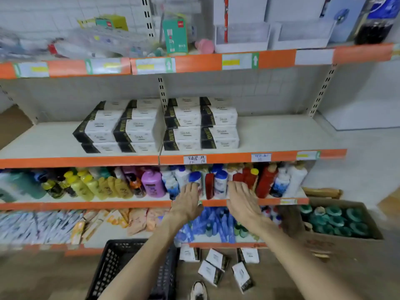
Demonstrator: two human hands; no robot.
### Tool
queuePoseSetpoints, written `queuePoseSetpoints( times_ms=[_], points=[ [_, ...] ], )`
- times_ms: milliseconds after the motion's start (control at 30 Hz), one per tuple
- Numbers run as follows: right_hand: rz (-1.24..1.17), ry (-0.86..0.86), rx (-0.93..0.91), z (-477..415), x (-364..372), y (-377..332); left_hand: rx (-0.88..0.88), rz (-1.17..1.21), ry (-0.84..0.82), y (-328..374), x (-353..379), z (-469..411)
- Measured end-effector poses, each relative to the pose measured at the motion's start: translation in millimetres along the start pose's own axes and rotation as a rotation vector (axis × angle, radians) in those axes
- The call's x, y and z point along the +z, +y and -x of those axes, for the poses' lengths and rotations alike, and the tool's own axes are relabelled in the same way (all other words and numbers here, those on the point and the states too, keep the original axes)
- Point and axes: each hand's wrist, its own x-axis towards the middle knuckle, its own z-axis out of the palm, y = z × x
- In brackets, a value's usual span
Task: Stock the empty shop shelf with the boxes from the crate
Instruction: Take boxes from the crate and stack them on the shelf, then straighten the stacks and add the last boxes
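Note:
Stacks of white boxes with black ends (160,124) stand on the pale middle shelf (281,135), filling its centre. My left hand (187,203) and my right hand (242,200) hover empty, fingers straight, below that shelf and in front of the bottle row. A black plastic crate (121,263) sits on the floor under my left forearm; its inside looks bare where visible. Several more white boxes (218,267) lie scattered on the floor to the crate's right.
Bottles (151,185) crowd the shelf beneath the boxes. A cardboard carton of green rolls (337,221) stands at the right on the floor. My shoe (198,291) is near the loose boxes. The upper shelf (238,59) holds stationery and white bins.

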Motion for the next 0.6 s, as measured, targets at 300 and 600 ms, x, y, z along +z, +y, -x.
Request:
queuePoseSetpoints(
  times_ms=[300,600],
  points=[
    [-0.071,-0.126,0.089,86,8,10,-0.012,-0.031,-0.058,13,26,86],
    [-0.074,-0.224,0.224,90,31,25,-0.067,-0.054,-0.093,-20,43,90]
  ],
)
